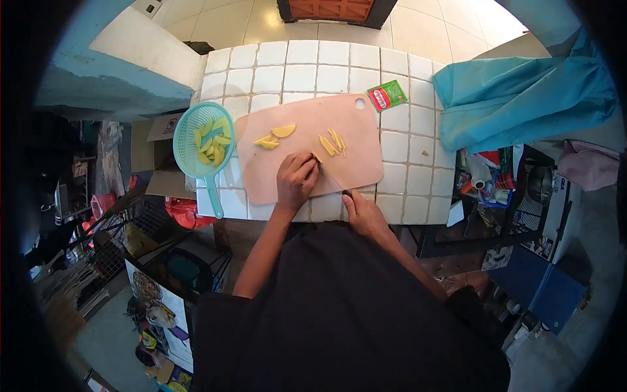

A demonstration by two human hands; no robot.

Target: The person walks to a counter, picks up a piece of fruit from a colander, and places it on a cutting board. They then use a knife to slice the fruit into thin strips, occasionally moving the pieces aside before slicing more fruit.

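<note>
Far left of the hands sits one green strainer full of yellow pieces. The left hand presses a small yellow piece on the pink board. Two wedges lie above it. The right hand grips one knife at the tabletop edge. Right is one green packet.

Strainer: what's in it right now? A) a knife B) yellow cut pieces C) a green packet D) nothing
B: the strainer left of the cutting board holds a pile of yellow cut pieces; the green packet lies on the tiles beyond the board, and the right hand grips the knife handle by the board.
</note>
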